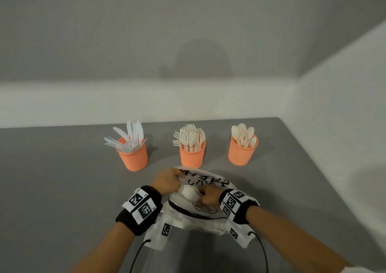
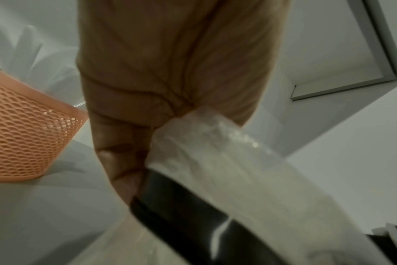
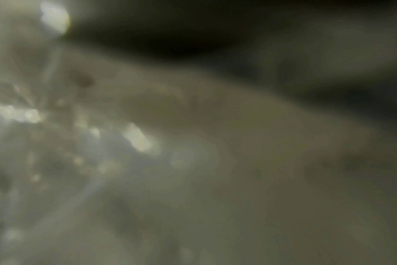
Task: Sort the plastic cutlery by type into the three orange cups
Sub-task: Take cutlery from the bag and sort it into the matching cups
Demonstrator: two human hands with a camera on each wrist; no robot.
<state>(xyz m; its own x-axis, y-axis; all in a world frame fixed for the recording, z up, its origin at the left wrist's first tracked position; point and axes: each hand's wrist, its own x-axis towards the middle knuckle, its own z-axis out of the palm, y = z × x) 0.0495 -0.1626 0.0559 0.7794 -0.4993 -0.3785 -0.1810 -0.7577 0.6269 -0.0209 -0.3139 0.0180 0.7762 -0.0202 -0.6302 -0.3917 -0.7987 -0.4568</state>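
Note:
Three orange mesh cups stand in a row on the grey table: the left cup [image 1: 133, 155] holds white knives, the middle cup [image 1: 192, 155] holds forks, the right cup [image 1: 242, 152] holds spoons. In front of them lies a clear plastic bag [image 1: 205, 181] with black print. My left hand [image 1: 169, 180] pinches the bag's upper edge [image 2: 206, 122]. My right hand [image 1: 208, 196] is curled at the bag's mouth beside a white spoon [image 1: 189, 192]; whether it grips the spoon or the bag is unclear. The right wrist view is blurred plastic.
The grey table [image 1: 62, 178] meets a white wall at the back and at the right. The knife cup [image 2: 27, 129] stands close to my left hand. Black cables [image 1: 262, 249] trail from both wristbands toward the near edge.

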